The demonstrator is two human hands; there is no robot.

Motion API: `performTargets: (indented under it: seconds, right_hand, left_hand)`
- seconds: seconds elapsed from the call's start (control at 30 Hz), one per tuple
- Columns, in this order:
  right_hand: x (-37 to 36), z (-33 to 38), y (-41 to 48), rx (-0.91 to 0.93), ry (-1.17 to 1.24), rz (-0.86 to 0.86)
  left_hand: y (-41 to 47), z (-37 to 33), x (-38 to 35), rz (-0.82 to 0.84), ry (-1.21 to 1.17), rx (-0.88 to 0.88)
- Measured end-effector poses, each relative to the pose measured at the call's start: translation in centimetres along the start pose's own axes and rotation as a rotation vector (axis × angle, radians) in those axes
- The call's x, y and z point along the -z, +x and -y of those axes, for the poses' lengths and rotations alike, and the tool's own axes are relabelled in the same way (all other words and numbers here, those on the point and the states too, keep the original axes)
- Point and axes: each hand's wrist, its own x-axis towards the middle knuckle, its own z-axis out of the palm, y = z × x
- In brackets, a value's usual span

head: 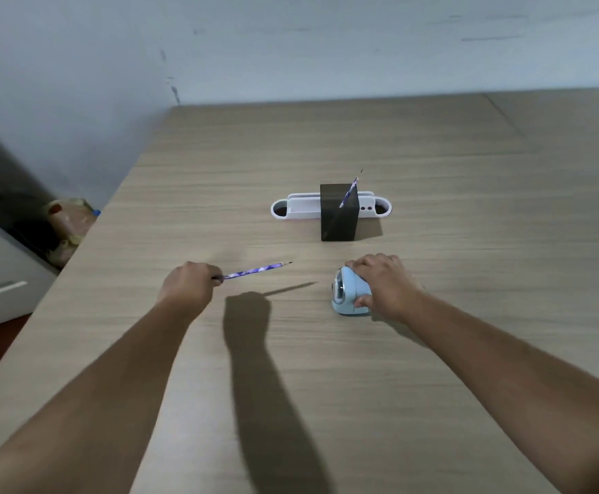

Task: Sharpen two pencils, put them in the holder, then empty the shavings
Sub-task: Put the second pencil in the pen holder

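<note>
Marbled purple pencil point(255, 270) in left hand point(187, 285), rounded sharpener point(349, 292)

Bare table point(433, 155) lies open around the dark square holder point(338, 217), except behind it where a white organizer tray point(301, 211) touches; the leaning pencil point(348, 192) partly blocks its mouth, the blue sharpener point(348, 290) sits near-right.

Left hand point(187, 285) grips pencil point(255, 270); right hand point(385, 283) grips sharpener point(348, 292).
</note>
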Motion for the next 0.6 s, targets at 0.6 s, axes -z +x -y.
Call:
performTargets:
  seconds: [0.6]
  right_hand:
    - [5.9, 2.8, 3.3, -0.297, 1.351, -0.426]
  left_hand:
    - [0.4, -10.6, 1.0, 0.113, -0.748, -0.212]
